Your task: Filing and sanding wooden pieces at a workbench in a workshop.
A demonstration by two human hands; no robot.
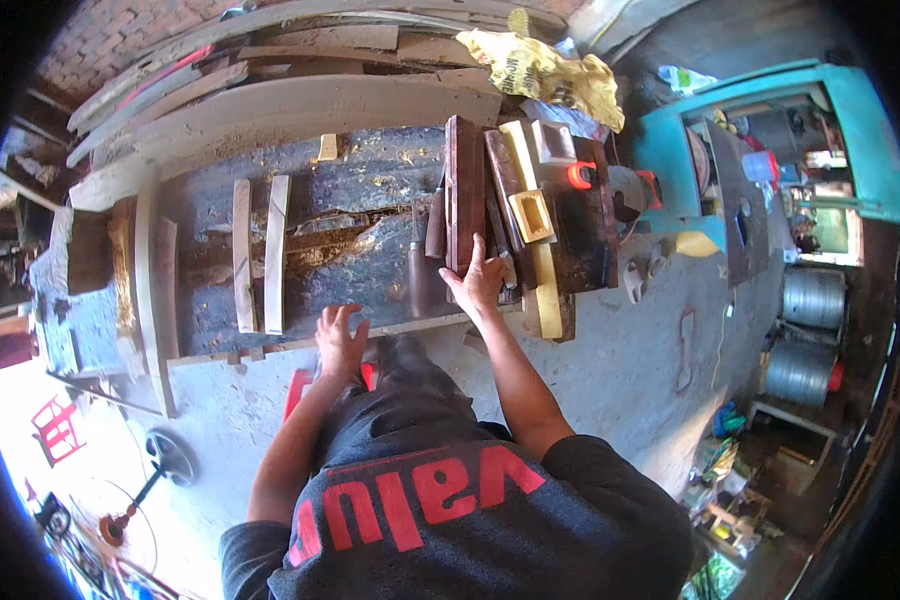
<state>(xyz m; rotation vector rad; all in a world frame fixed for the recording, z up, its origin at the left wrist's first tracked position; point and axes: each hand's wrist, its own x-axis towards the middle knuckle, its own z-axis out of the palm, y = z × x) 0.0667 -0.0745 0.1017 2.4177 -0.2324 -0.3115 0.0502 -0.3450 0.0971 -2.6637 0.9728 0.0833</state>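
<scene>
My right hand [477, 283] is at the near end of a long dark reddish-brown wooden block [465, 190] on the bench. Its thumb lies along the block's left edge, the index finger stretches up the right edge, and the other fingers bend beside it. Near the bench's front edge, my left hand [341, 345] is empty with its fingers apart. Just left of the block lie a chisel [417, 275] with a dark handle and another dark handle [435, 225]. Two pale wooden strips [275, 255] lie side by side, left of centre.
Right of the block are wood pieces, a small yellow box-shaped piece [532, 215], an orange tape measure [580, 176] and a circular power tool [627, 192]. Long boards [300, 110] are stacked behind the worn bench [205, 215]. A turquoise cabinet [665, 150] stands at the right.
</scene>
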